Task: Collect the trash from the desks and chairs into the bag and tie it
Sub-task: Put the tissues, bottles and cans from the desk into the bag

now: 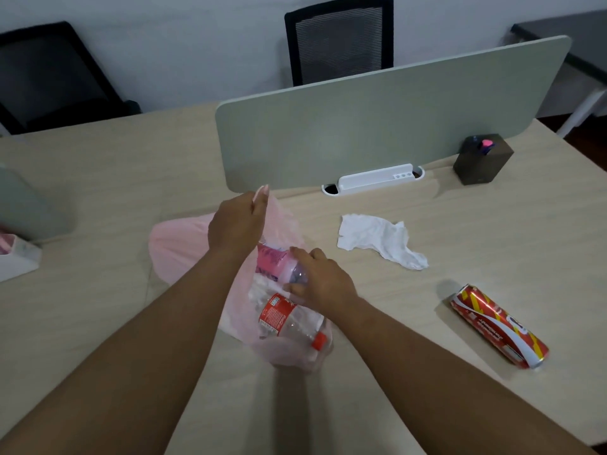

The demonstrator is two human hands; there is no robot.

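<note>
A thin pink trash bag (177,244) lies on the desk in the middle of the view. My left hand (238,223) pinches the bag's rim and lifts it open. My right hand (320,280) grips a clear bottle with a pink label (279,262) at the bag's mouth. A clear bottle with a red label and red cap (289,321) lies inside the bag, with some white paper beside it. On the desk to the right lie a crumpled white tissue (377,239) and a red, white and yellow snack wrapper (499,326).
A grey-green divider panel (377,123) stands across the wooden desk (98,198), with a white cable tray (374,178) at its foot and a dark pen holder (481,159) to the right. Black chairs (338,37) stand behind. A pale box (16,261) sits at the left edge.
</note>
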